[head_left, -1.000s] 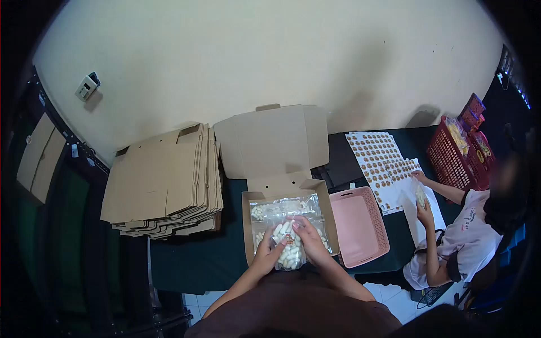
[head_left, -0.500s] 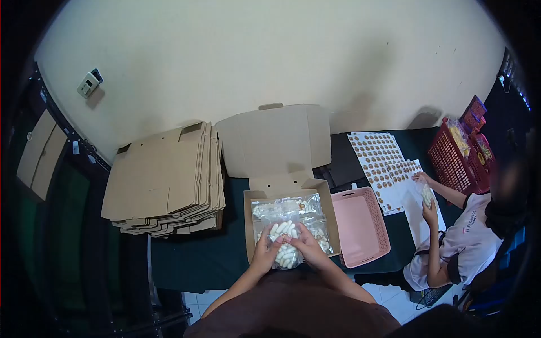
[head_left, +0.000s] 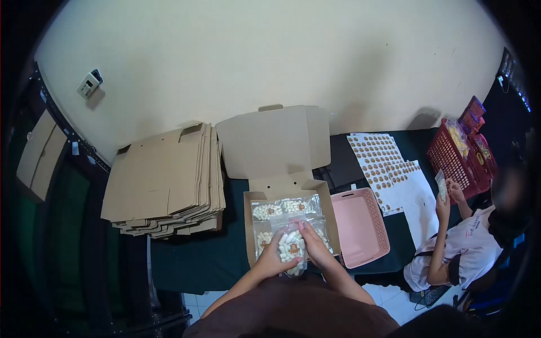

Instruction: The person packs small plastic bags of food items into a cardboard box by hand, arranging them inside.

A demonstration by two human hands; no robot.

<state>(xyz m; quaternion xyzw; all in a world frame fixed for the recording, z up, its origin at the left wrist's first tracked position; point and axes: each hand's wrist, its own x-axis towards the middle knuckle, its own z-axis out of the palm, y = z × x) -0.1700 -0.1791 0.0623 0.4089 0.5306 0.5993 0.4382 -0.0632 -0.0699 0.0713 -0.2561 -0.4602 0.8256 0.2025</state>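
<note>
With my left hand point(head_left: 273, 261) and right hand point(head_left: 316, 248), I have fingers gripping 1 clear pouch point(head_left: 292, 252) over the near side of the open box point(head_left: 332, 221). Other pouches point(head_left: 294, 206) lie inside it; the pink basket point(head_left: 358, 228) sits just right of it.

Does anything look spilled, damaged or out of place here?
Nothing looks spilled or damaged. The flattened brown cardboard boxes are stacked with uneven lower edges, and the white paper sheets with brown stickers overlap crookedly: just slightly untidy.
</note>
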